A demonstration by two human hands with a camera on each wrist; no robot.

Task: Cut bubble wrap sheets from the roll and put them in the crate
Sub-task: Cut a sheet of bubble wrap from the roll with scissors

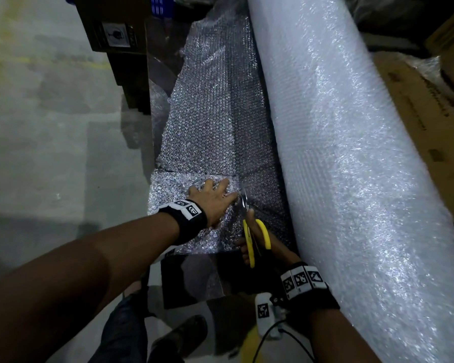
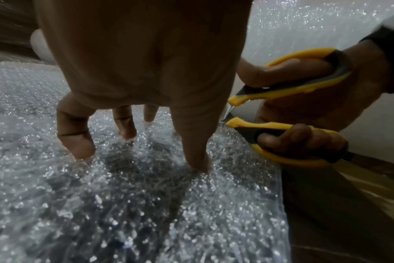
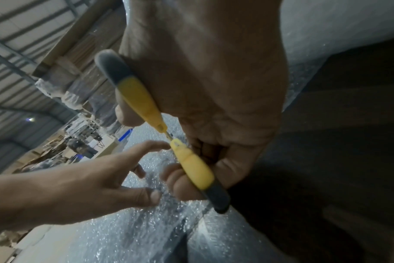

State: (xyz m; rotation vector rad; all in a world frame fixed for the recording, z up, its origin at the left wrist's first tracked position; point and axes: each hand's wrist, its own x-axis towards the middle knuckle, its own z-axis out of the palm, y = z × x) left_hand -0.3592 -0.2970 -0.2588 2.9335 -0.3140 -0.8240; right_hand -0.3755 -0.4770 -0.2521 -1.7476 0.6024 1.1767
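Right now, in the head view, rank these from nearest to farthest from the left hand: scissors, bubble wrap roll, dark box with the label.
1. Scissors: just right of the left hand.
2. Bubble wrap roll: farther right.
3. Dark box with the label: far ahead, top left.

The big white roll of bubble wrap [image 1: 351, 153] is glossy, pimpled clear plastic, as is the unrolled sheet [image 1: 215, 121]. The yellow-handled scissors [image 1: 254, 237] have smooth plastic grips with matt dark-grey insets and shiny metal blades. The brown cardboard boxes [image 1: 425, 121] look matt, the grey concrete floor [image 1: 50, 127] dull and stained.
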